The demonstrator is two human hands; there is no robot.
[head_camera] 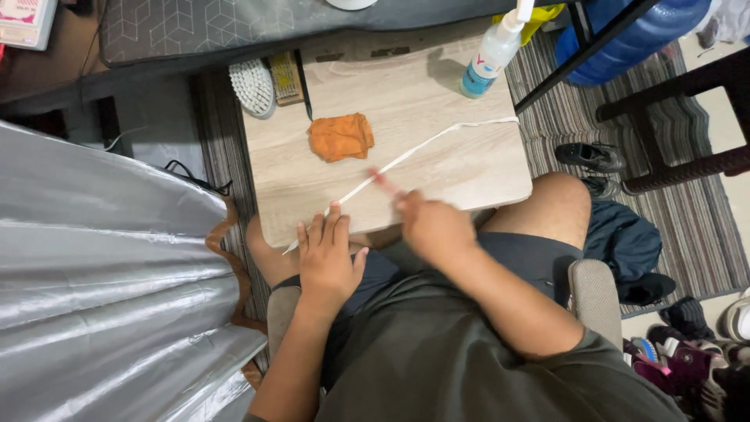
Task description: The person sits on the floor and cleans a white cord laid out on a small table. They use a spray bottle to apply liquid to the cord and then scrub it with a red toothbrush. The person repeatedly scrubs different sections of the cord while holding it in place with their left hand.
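Left hand (326,254) fingers together, pinning white shoelace (437,141) flat; right hand (428,227) blurred, forefinger extended along it. Orange cloth (341,137) beyond fingertips, unused.

- Bare wood across the right and near parts of the small table (484,176) — open for a hand.
- Orange cloth (341,137) mid-board, white lace (437,141) strung diagonally across.
- Spray bottle (491,55) upright at the far right corner.
- White brush (252,87) at the far left edge.
- Silver cover (101,273) crowding the left side.
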